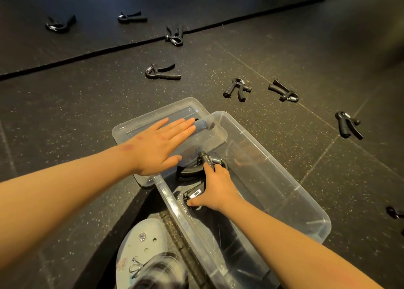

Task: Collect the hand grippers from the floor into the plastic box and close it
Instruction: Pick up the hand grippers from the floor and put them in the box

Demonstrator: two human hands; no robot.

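A clear plastic box (290, 186) stands on the dark floor, with its clear lid (135, 127) lying partly under its far-left corner. My left hand (159, 144) rests flat on the lid, fingers spread, holding nothing. My right hand (215, 190) is inside the box, closed around a black hand gripper (207, 160) whose spring end sticks out above my fingers. Another black gripper (192, 194) lies under my thumb. Several black hand grippers lie on the floor beyond the box; the nearest ones are at the centre (162, 71) and to the right (237, 89).
More grippers lie to the right (348, 125) and on the far mat (60, 24). A raised mat edge (87, 56) runs diagonally across the floor. My grey clog (140, 245) is beside the box's near-left wall.
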